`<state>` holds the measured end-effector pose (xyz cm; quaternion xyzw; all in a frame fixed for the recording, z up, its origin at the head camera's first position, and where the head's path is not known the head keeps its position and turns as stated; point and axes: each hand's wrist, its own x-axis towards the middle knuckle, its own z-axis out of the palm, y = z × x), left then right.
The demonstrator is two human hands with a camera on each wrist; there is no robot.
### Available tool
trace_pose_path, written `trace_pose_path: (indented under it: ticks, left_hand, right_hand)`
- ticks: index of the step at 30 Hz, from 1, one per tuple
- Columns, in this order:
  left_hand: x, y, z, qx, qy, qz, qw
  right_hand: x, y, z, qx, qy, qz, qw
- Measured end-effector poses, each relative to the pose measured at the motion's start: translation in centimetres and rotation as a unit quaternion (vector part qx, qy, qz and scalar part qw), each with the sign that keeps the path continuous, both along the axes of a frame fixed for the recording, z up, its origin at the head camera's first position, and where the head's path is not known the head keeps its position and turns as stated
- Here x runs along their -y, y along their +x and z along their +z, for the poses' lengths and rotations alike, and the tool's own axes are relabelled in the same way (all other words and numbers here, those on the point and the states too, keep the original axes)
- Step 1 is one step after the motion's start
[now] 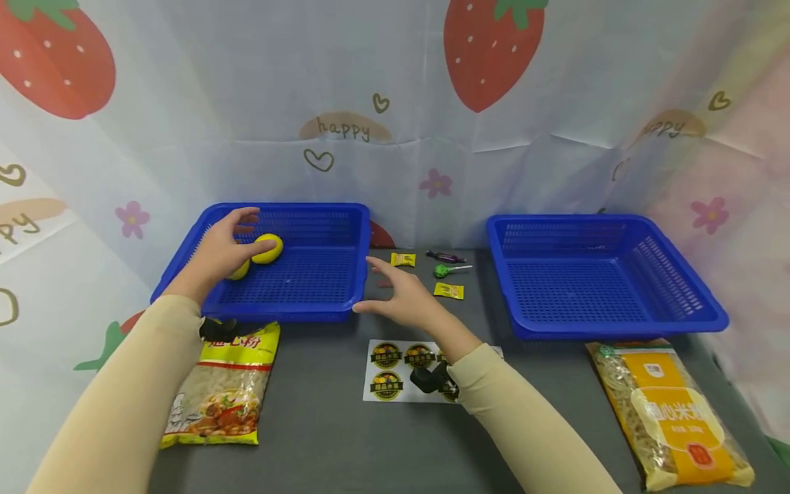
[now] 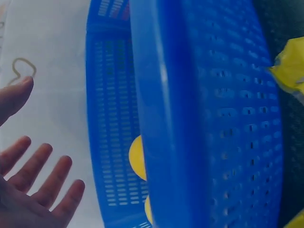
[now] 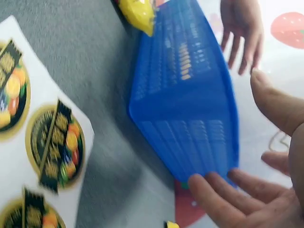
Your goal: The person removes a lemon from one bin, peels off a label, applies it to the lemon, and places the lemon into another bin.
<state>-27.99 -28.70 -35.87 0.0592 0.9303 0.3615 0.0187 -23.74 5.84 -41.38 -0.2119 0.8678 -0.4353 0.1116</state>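
Holding left hand (image 1: 221, 252) and right hand (image 1: 404, 296) loosely spread around the left basket (image 1: 317, 281), likely light, stiff, best gripped by end rims (image 1: 367, 237)!

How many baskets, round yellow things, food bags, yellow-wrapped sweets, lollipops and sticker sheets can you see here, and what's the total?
Baskets: 2
Round yellow things: 2
Food bags: 2
Yellow-wrapped sweets: 2
Lollipops: 1
Sticker sheets: 1
Total in sight: 10
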Motion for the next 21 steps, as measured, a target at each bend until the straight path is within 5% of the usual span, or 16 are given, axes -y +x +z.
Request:
trace_pose_path:
  ticks: [7, 14, 21]
  left_hand:
    - [-0.1, -1.7, -0.5, 0.025, 0.016, 0.012, 0.9995]
    - [0.0, -2.9, -1.7, 0.071, 0.016, 0.019, 0.9971]
    - [0.3, -3.6, -1.6, 0.077, 0.042, 0.035, 0.9956]
  right_hand:
    - [1.6, 0.0, -0.9, 0.021, 0.004, -0.021, 1.0]
    - [2.1, 0.3, -1.5, 0.006, 0.0, 0.006, 1.0]
    - [2.3, 0.5, -1.8, -0.006, -0.028, 0.017, 0.999]
